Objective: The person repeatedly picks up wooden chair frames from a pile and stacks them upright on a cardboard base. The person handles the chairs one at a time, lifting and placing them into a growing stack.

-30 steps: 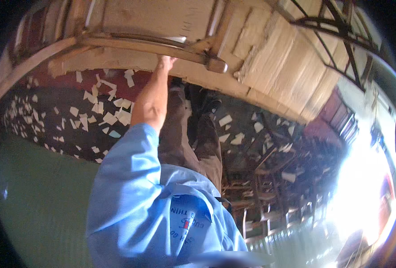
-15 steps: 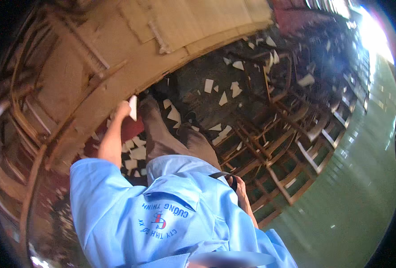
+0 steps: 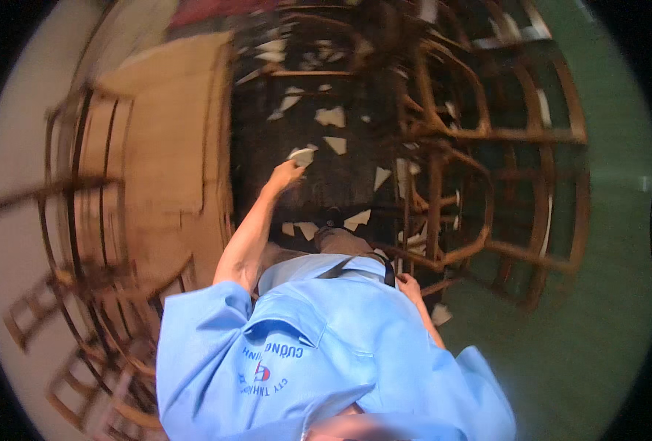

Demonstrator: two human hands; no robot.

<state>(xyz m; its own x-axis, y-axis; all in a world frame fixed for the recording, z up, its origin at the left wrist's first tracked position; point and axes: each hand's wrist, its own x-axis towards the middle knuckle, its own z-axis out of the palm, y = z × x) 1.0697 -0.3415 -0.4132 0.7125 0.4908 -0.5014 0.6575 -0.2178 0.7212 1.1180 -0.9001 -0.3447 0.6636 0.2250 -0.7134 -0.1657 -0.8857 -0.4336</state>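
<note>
My left hand (image 3: 285, 178) reaches out ahead over the dark floor, its fingers closed on a pale, flat piece (image 3: 302, 156), perhaps folded; its material is hard to tell. Below and beyond it, similar pale scraps (image 3: 331, 116) with angular edges lie scattered on the floor. Down at my right hip is my right hand (image 3: 408, 285), close to a dark strap (image 3: 389, 273). Its fingers are small and partly hidden, so whether it holds anything does not show.
On the left stands a broad tan board surface (image 3: 165, 140), with wooden frames (image 3: 76, 198) beside it. Brown wooden chair frames (image 3: 480, 136) crowd the right side. Green floor (image 3: 613, 309) extends past them. Something red (image 3: 215, 9) lies at the far end.
My view has swung round, so the tan board now runs along my left. My left hand, still gripping the pale piece, has moved from the board's edge out over the scrap-strewn floor.
</note>
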